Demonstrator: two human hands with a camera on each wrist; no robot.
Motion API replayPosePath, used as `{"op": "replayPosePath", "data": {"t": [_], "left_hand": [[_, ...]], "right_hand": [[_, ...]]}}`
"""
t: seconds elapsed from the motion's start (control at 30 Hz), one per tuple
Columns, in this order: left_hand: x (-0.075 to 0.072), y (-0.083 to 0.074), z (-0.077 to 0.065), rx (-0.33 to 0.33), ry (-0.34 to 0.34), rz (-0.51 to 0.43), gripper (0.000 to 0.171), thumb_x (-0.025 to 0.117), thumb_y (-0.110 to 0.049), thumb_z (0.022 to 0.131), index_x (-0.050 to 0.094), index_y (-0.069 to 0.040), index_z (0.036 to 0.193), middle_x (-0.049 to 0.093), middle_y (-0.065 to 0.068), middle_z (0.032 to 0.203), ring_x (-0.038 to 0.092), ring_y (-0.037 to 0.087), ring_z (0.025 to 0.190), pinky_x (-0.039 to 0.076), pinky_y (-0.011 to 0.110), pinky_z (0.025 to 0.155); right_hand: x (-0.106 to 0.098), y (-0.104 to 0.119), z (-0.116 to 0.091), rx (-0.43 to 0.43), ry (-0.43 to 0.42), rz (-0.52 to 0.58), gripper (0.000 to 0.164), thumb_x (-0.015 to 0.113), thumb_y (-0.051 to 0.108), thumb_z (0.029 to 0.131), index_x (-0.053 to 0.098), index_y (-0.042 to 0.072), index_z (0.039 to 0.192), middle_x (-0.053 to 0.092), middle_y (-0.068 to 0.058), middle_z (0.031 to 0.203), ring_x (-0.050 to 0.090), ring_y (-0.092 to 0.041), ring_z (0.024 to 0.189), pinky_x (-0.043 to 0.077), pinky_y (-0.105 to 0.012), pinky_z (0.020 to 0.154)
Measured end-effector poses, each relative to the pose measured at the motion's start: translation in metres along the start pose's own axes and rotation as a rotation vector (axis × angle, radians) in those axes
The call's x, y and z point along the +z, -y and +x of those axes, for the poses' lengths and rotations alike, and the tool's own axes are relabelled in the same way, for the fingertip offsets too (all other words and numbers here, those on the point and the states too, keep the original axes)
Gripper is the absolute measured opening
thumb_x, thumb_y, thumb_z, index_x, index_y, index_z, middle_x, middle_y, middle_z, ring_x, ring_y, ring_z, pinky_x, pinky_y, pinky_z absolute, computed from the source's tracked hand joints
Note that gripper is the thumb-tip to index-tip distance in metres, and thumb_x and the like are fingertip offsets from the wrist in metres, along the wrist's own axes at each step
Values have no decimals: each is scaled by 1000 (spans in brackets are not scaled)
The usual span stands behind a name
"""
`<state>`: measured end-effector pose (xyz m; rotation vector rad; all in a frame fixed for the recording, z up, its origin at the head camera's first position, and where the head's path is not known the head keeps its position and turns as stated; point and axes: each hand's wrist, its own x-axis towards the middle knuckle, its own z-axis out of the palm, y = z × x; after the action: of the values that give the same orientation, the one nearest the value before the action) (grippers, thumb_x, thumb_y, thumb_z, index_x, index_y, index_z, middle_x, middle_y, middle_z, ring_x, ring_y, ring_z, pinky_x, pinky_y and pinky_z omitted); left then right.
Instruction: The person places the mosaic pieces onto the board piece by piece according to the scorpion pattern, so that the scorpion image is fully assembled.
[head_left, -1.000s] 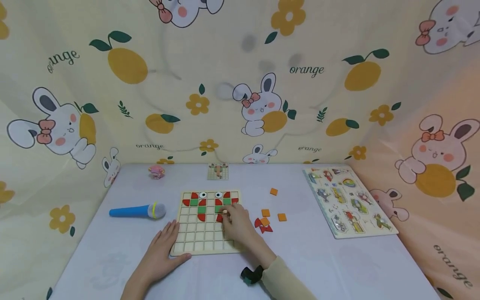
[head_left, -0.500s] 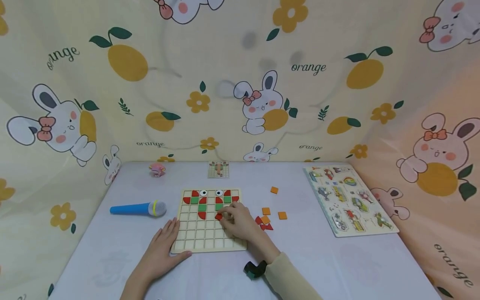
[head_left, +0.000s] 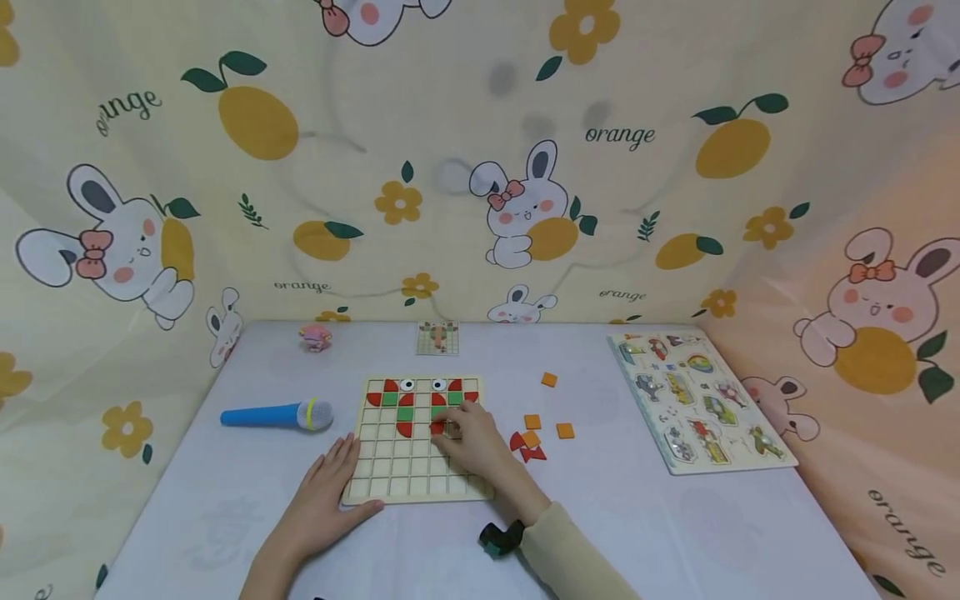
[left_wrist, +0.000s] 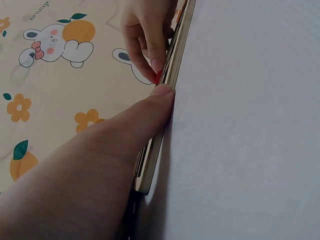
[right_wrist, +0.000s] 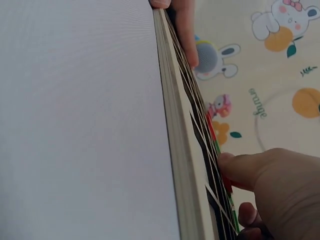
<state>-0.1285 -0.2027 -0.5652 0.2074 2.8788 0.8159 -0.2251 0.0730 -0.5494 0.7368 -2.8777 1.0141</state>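
A wooden grid board [head_left: 390,473] lies in front of me with red, green and white eye tiles in its upper cells. My left hand [head_left: 321,500] rests along its left side, fingers straight, the thumb at the front edge. Over the right half of the board, my right hand [head_left: 480,446] has thumb and index finger at a red quarter-round tile [head_left: 437,428], just below a green tile [head_left: 438,412]. That red tile [left_wrist: 158,77] shows under the fingertips in the left wrist view. In the right wrist view the thumb [right_wrist: 240,167] is bent against the tiles, low over the grid.
Right of the board lie loose orange square tiles [head_left: 565,431] and red tiles [head_left: 533,454]. A picture card [head_left: 437,339] and a pink figure [head_left: 315,337] stand at the back. A blue toy microphone [head_left: 273,417] is at left, a picture puzzle board [head_left: 697,400] at right.
My right hand has moved slightly, bringing the red tile up against the green one in its column. The left hand stays in place on the board.
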Motion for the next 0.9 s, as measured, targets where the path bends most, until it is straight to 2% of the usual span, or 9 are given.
{"op": "replayPosePath", "data": {"t": [0.23, 0.4, 0.73, 0.9], "left_hand": [[-4, -3, -2, 2, 3, -6, 117, 68, -74, 89, 20, -2, 168, 16, 17, 176, 10, 41, 164, 10, 63, 131], [-3, -2, -1, -1, 1, -5, 117, 69, -74, 89, 21, -2, 168, 16, 17, 176, 10, 40, 164, 10, 62, 132], [-4, -4, -2, -3, 9, 7, 117, 68, -75, 89, 21, -2, 167, 16, 17, 176, 10, 41, 164, 11, 63, 131], [-4, -3, -2, 8, 2, 14, 116, 67, -75, 89, 22, -1, 167, 17, 17, 176, 11, 41, 164, 11, 63, 131]], "right_hand": [[2, -2, 0, 35, -31, 44, 22, 79, 29, 98, 78, 16, 116, 64, 0, 104, 51, -13, 89, 47, -27, 75], [-1, -3, -2, 12, -56, 76, 16, 77, 20, 98, 78, 11, 112, 62, -1, 97, 51, -13, 82, 46, -26, 70], [3, -3, 1, 1, -54, 11, 14, 78, 22, 99, 83, 16, 111, 61, 2, 90, 47, -12, 81, 41, -25, 68], [4, -3, 1, 23, -62, 28, 13, 77, 20, 98, 81, 15, 110, 60, 3, 90, 49, -13, 82, 42, -25, 68]]}}
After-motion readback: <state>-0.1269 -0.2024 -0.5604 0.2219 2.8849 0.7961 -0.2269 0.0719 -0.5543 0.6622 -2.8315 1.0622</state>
